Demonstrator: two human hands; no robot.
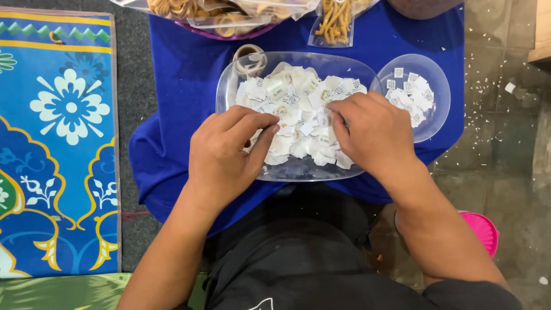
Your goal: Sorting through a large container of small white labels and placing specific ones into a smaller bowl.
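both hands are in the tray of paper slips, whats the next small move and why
Probably pinch one slip free and lift it: both the left hand and right hand have fingertips down in the heap of paper slips in the clear tray.

A blue cloth (189,74) carries two clear trays (229,97) of paper slips

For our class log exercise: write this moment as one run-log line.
left hand: fingertips in paper slips | right hand: picking among slips | clear oval tray on blue cloth | small round dish beside
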